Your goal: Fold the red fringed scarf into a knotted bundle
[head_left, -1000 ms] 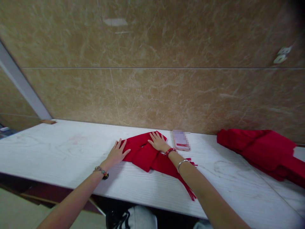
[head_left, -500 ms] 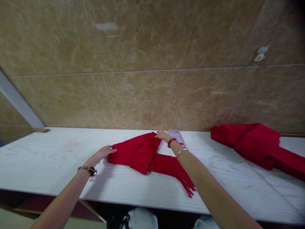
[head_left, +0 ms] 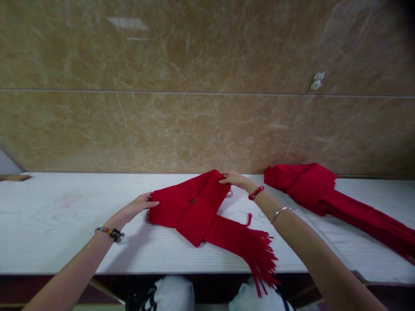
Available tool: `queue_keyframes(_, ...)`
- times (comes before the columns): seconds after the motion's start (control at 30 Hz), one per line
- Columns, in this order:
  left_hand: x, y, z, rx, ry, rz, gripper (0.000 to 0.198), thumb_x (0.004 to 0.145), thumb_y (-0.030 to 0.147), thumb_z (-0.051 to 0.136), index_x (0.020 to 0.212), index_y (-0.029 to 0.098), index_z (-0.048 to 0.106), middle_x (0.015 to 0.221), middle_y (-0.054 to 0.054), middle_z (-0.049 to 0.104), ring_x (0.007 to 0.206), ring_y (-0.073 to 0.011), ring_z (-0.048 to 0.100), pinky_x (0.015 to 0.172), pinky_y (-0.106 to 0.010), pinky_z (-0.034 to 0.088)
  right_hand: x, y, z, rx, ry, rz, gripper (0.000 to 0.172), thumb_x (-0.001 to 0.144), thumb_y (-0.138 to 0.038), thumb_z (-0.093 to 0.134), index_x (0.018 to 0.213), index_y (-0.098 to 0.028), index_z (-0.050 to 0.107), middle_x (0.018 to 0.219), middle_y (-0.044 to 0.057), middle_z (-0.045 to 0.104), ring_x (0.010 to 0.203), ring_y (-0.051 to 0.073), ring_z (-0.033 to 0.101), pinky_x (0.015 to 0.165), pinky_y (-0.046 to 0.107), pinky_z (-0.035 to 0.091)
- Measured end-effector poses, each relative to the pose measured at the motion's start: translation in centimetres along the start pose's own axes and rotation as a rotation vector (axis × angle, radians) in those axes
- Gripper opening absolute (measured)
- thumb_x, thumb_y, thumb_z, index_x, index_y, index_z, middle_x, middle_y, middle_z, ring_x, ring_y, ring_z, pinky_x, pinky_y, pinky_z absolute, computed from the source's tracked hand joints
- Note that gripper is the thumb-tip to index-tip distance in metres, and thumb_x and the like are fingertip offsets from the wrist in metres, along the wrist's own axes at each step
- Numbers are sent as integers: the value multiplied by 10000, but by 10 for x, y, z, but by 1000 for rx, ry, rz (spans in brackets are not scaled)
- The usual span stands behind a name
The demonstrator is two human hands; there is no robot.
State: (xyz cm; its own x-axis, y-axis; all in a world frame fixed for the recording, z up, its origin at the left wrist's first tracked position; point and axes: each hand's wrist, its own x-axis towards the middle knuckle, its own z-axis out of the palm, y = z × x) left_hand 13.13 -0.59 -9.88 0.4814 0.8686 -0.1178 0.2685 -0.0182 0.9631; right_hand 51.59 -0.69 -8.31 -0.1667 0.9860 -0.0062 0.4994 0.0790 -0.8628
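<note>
A red fringed scarf [head_left: 194,209] lies partly folded on the white table [head_left: 65,224], its fringe end hanging over the front edge. My left hand [head_left: 138,205] pinches the scarf's left corner. My right hand [head_left: 235,178] grips the scarf's far right corner near the wall. A phone is almost hidden behind my right hand and the scarf.
A second red scarf [head_left: 324,196] lies bunched at the right along the wall and trails right. A brown marble wall [head_left: 207,108] with an outlet [head_left: 317,80] rises behind the table. A small wooden piece [head_left: 13,177] sits far left. My knees show below the front edge.
Both hands went from pressing flat on the scarf to gripping its left and far right corners. The scarf shifted toward the front edge, and its fringe now hangs over. The view panned right.
</note>
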Motion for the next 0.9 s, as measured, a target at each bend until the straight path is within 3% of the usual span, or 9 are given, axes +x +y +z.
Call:
queue_keyframes(0.2,36,38,77,-19,-65,127,560,576,344,736,1078,153,579,1132,-83,601,1084,-258,516,963,-375,358,-72,13,-84,109,215,-9,221,621,-142,650,841,-147,628,838,32,674,750,154,604,701,269,486)
queue_keyframes(0.4,82,76,170,-47,-177,249,532,572,307,735,1057,149,585,1090,-75,624,1037,-246,543,930,-363,384,-150,30,-170,-9,412,22,216,590,-206,658,792,-143,614,778,22,662,696,147,592,658,264,476)
queue_keyframes(0.6,127,102,254,-153,-331,285,532,592,291,723,1084,167,563,1096,-79,617,1023,-222,554,885,-341,416,-212,32,-240,-117,514,80,220,590,-245,670,780,-143,626,770,30,668,687,152,594,635,263,484)
queue_keyframes(0.73,151,122,297,-155,-373,365,475,616,270,708,1062,169,582,1080,-70,626,1033,-219,545,911,-340,397,-243,27,-276,-109,590,178,279,601,-260,684,854,-159,625,791,31,675,688,160,609,601,264,500)
queue_keyframes(0.9,188,154,331,-184,-472,457,503,612,263,719,1080,153,569,1128,-82,600,1049,-226,531,929,-356,388,-263,23,-325,-93,635,191,280,601,-267,700,850,-158,633,802,37,677,728,174,622,673,287,512)
